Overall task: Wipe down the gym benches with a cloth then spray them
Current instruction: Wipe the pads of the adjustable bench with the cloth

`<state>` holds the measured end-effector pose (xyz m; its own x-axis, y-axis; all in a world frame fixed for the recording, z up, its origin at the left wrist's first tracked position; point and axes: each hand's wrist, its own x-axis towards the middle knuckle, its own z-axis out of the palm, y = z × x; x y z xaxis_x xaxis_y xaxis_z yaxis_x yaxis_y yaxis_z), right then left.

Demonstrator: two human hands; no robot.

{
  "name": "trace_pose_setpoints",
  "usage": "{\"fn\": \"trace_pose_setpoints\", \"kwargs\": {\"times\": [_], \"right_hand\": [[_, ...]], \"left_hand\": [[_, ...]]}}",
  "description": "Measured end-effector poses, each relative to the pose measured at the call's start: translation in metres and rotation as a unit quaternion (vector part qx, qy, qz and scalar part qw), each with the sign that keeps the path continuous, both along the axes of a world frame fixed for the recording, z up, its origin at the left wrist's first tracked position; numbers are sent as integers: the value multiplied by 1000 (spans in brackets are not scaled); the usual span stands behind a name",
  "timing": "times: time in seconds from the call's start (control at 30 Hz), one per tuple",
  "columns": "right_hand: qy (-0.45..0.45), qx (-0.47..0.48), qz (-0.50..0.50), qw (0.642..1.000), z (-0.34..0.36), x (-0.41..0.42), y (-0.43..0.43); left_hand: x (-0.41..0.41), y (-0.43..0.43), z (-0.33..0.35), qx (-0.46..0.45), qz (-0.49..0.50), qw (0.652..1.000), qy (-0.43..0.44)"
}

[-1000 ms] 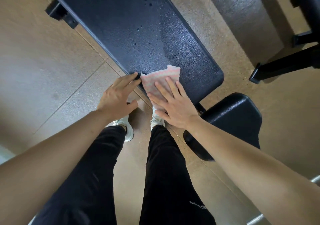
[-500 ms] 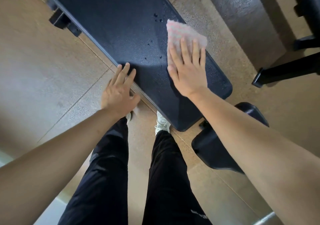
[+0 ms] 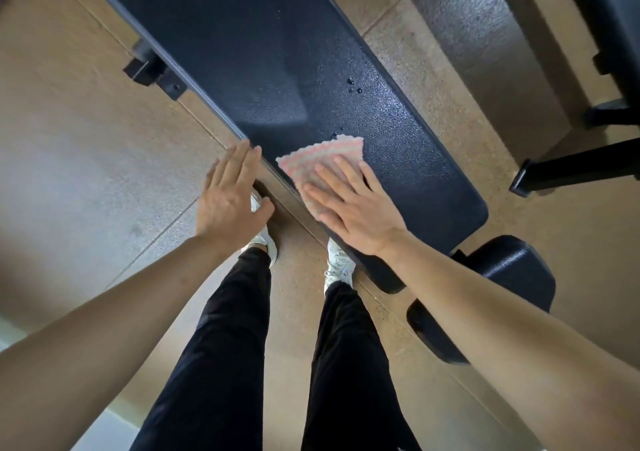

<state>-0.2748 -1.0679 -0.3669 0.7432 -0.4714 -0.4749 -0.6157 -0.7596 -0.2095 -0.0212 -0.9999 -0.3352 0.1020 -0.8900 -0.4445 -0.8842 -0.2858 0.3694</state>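
While the right hand [image 3: 353, 215] is pressing the pink cloth [image 3: 322, 154] on the wet black desk [image 3: 242, 52], fingers [image 3: 348, 173] spread, left hand [image 3: 228, 204] hovering, fingers together, over tan speckled floor [image 3: 69, 138].

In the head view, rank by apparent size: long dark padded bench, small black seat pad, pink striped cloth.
Largest: long dark padded bench.
Then: small black seat pad, partly hidden.
Smallest: pink striped cloth.

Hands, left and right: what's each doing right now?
Left hand: open, fingers straight, holding nothing, fingertips by the bench edge.
Right hand: open, flat, pressing the cloth onto the bench.
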Motion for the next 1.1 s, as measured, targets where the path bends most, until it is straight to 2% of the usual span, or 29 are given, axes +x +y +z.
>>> {"fn": "trace_pose_setpoints", "kwargs": {"times": [0.1, 0.23, 0.37, 0.43, 0.57, 0.7, 0.9, 0.97, 1.1], "right_hand": [[15, -25, -93, 995, -2, 11, -32], [29, -46, -229, 972, -5, 29, -84], [38, -70, -298, 951, -4, 59, -102], [30, -72, -281, 956, -5, 77, -92], [13, -47, -183, 982, -6, 113, -53], [5, -20, -115, 993, -4, 140, -22], [12, -16, 43, 999, -3, 129, -45], [23, -24, 7, 999, -4, 124, -68], [49, -40, -156, 986, -4, 122, -124]], "left_hand": [[13, -17, -3, 31, -6, 999, -30], [27, -31, -6, 78, -23, 996, -48], [33, -33, -3, 97, -38, 994, -46], [36, -35, -1, 94, -52, 993, -39], [50, -38, 7, 98, -59, 993, -10], [75, -34, 14, 88, -21, 996, 12], [110, -39, 15, 83, 9, 996, -2], [116, -47, 13, 83, 8, 997, -6], [124, -68, 9, 70, -9, 997, -22]]}}
